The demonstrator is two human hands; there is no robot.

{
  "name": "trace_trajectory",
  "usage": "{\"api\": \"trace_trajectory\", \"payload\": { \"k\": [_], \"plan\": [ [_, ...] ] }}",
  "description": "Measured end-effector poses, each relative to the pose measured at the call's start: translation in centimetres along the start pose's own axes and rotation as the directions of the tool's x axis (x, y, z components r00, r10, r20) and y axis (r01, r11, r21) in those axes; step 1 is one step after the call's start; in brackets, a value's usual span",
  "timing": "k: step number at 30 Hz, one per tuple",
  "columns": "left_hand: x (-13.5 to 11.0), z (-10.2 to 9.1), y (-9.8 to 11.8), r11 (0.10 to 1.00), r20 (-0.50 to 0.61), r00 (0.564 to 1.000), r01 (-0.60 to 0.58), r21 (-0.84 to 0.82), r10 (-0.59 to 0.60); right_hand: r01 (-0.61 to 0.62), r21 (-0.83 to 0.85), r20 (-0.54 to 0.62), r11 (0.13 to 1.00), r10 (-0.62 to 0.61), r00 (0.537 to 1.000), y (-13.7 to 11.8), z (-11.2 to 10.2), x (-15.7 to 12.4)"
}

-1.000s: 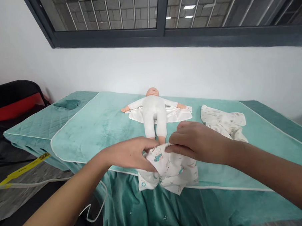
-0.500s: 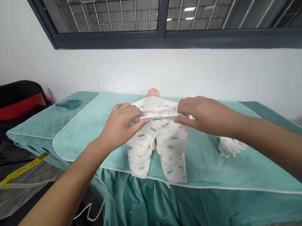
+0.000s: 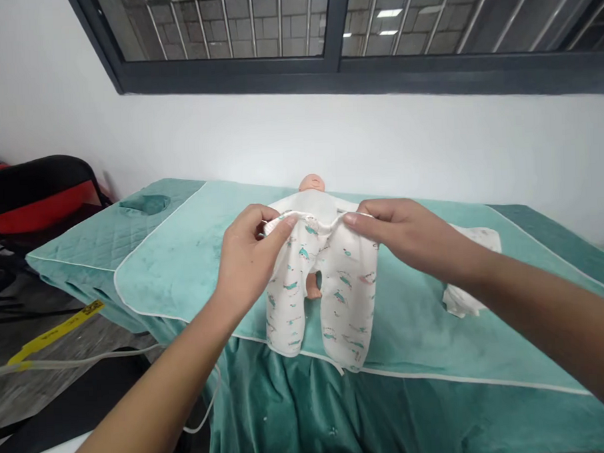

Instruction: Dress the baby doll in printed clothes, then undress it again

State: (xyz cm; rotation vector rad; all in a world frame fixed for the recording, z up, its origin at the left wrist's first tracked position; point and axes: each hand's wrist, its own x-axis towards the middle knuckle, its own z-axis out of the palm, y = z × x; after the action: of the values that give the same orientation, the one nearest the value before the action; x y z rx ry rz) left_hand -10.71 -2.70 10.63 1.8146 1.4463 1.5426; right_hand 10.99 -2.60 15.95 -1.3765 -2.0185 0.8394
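I hold up a pair of small white baby trousers [image 3: 329, 285] with a teal animal print by the waistband. My left hand [image 3: 250, 255] pinches the left side of the waistband, and my right hand [image 3: 400, 232] pinches the right side. The two legs hang down over the front edge of the teal mat [image 3: 193, 258]. Behind the trousers lies a baby doll [image 3: 313, 189] in a white suit on its back; only its head, chest and one foot show.
A second printed garment [image 3: 465, 296] lies crumpled on the mat to the right, partly behind my right arm. The mat covers a teal padded table [image 3: 290, 414] against a white wall. A black and red chair [image 3: 35, 198] stands at the left.
Both hands lifted the bunched trousers from the mat's front edge and spread them open by the waistband in front of the doll. The waistband now sags a little between my hands.
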Motion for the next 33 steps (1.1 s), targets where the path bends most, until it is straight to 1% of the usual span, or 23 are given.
{"api": "trace_trajectory", "payload": {
  "k": [3,5,7,9,11,14,15,16,17,19,20,21,22,23,25,26,27,28,29,30,31,32,33],
  "plan": [
    [-0.9,1.1,0.9,0.964,0.04,0.992,0.122,-0.235,-0.116,-0.012,0.252,0.029,0.968,0.005,1.0,-0.3,2.3,-0.4],
    [-1.3,1.5,1.5,0.906,0.092,0.984,0.177,-0.385,-0.153,0.008,0.324,0.055,0.946,-0.027,0.998,-0.3,3.3,-0.4],
    [-1.7,1.7,2.0,0.82,0.174,0.971,0.234,-0.523,-0.167,0.039,0.303,0.044,0.952,-0.055,0.998,-0.1,3.8,-0.2],
    [-2.2,1.8,2.2,0.738,0.243,0.958,0.272,-0.617,-0.15,0.061,0.24,-0.007,0.969,-0.061,0.998,0.2,4.0,0.1],
    [-2.8,1.8,2.0,0.705,0.261,0.959,0.263,-0.658,-0.115,0.055,0.189,-0.067,0.98,-0.043,0.997,0.6,4.2,0.3],
    [-4.0,2.4,0.7,0.77,0.15,0.983,0.179,-0.613,-0.11,0.011,0.241,-0.096,0.971,0.013,0.995,1.0,4.6,0.3],
    [-4.5,2.7,0.2,0.798,0.14,0.981,0.189,-0.572,-0.131,0.001,0.309,-0.088,0.951,0.028,0.996,1.1,4.8,0.3],
    [-5.2,3.1,-0.3,0.815,0.172,0.972,0.23,-0.531,-0.162,-0.004,0.391,-0.074,0.92,0.036,0.997,1.1,5.0,0.2],
    [-5.8,3.6,-0.7,0.82,0.252,0.948,0.297,-0.489,-0.193,-0.005,0.472,-0.061,0.881,0.038,0.997,1.2,5.1,0.3],
    [-7.4,4.4,-1.5,0.804,0.471,0.855,0.432,-0.409,-0.22,-0.006,0.591,-0.049,0.806,0.043,0.998,1.6,5.4,0.5],
    [-8.2,4.6,-1.8,0.797,0.542,0.811,0.471,-0.378,-0.222,-0.011,0.621,-0.052,0.784,0.055,0.997,2.0,5.5,0.8],
    [-9.0,4.8,-2.1,0.797,0.569,0.787,0.493,-0.349,-0.238,-0.024,0.632,-0.061,0.774,0.081,0.995,2.6,5.7,1.0],
    [-9.7,4.7,-2.4,0.806,0.554,0.785,0.504,-0.311,-0.277,-0.046,0.626,-0.075,0.779,0.119,0.99,3.4,5.9,1.3],
    [-10.4,4.6,-2.6,0.827,0.507,0.799,0.5,-0.259,-0.324,-0.082,0.6,-0.086,0.796,0.166,0.982,4.4,6.3,1.5],
    [-11.6,3.9,-3.1,0.889,0.345,0.864,0.435,-0.144,-0.367,-0.181,0.493,-0.076,0.851,0.249,0.965,6.6,7.6,1.5],
    [-12.1,3.6,-3.3,0.923,0.263,0.904,0.372,-0.099,-0.336,-0.228,0.416,-0.031,0.881,0.264,0.964,7.7,8.6,1.2],
    [-12.5,3.3,-3.4,0.951,0.2,0.939,0.299,-0.077,-0.279,-0.252,0.346,0.058,0.904,0.247,0.967,8.5,9.6,0.7],
    [-12.9,3.0,-3.4,0.967,0.163,0.961,0.24,-0.089,-0.224,-0.235,0.313,0.181,0.92,0.185,0.966,9.2,10.8,-0.1],
    [-13.3,2.8,-3.3,0.967,0.153,0.969,0.217,-0.133,-0.196,-0.198,0.316,0.313,0.928,0.095,0.945,9.7,12.0,-1.0],
    [-13.7,2.7,-3.3,0.951,0.166,0.964,0.24,-0.193,-0.21,-0.159,0.343,0.415,0.926,0.003,0.91,9.9,13.1,-2.0],
    [-14.1,2.5,-3.2,0.918,0.195,0.945,0.307,-0.25,-0.263,-0.13,0.377,0.501,0.917,-0.084,0.861,9.9,14.0,-3.0],
    [-14.5,2.3,-3.2,0.866,0.235,0.91,0.403,-0.296,-0.343,-0.092,0.401,0.563,0.911,-0.166,0.81,9.9,14.8,-3.8],
    [-15.0,1.9,-3.2,0.796,0.285,0.856,0.51,-0.327,-0.431,-0.047,0.395,0.588,0.918,-0.213,0.78,9.8,15.2,-4.5]
  ]
}}
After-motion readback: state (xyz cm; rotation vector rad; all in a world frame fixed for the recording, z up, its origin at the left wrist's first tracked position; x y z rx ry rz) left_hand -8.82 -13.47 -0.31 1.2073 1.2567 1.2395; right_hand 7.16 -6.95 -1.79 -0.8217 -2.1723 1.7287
